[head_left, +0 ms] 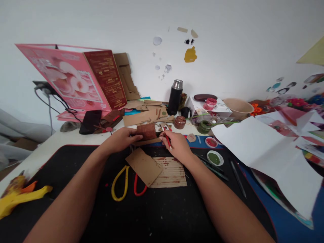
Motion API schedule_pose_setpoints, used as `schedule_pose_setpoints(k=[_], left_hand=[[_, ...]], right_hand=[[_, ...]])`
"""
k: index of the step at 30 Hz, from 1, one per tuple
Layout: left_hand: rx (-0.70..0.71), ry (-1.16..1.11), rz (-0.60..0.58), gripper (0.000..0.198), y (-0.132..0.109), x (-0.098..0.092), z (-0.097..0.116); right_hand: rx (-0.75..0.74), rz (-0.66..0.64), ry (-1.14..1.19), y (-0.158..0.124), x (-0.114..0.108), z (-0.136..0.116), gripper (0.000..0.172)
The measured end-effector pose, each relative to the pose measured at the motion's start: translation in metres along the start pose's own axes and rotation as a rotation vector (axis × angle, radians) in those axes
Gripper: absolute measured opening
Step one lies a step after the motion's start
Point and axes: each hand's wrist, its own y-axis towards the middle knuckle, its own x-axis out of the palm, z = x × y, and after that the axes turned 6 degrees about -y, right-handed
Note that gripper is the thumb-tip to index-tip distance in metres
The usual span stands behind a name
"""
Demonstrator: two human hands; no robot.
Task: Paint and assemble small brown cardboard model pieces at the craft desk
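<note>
A reddish-brown painted piece of cardboard is pinched at its left edge between the thumb and fingers of my left hand. My right hand is closed around a red pencil, its fingertips close to the right end of the brown piece; whether they touch it I cannot tell. Nearer to me, a plain cardboard rectangle overlaps a corrugated sheet with brown paint streaks. Scissors with one yellow and one red handle lie partly under the plain rectangle, their blades mostly hidden.
Behind my hands stand open paint jars, brown and green, and a black thermos. Paint lids and a dark pen lie rightward, beside a large white paper. A pink box and phone are at left.
</note>
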Motion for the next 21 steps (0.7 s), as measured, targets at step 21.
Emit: schedule_pose_setpoints(k=[21], left_hand=[[0.028,-0.014,-0.039,0.035,0.0015,0.0053,-0.0023]], right_hand=[[0.149,0.034,0.13,0.0026,0.003,0.0057,0.007]])
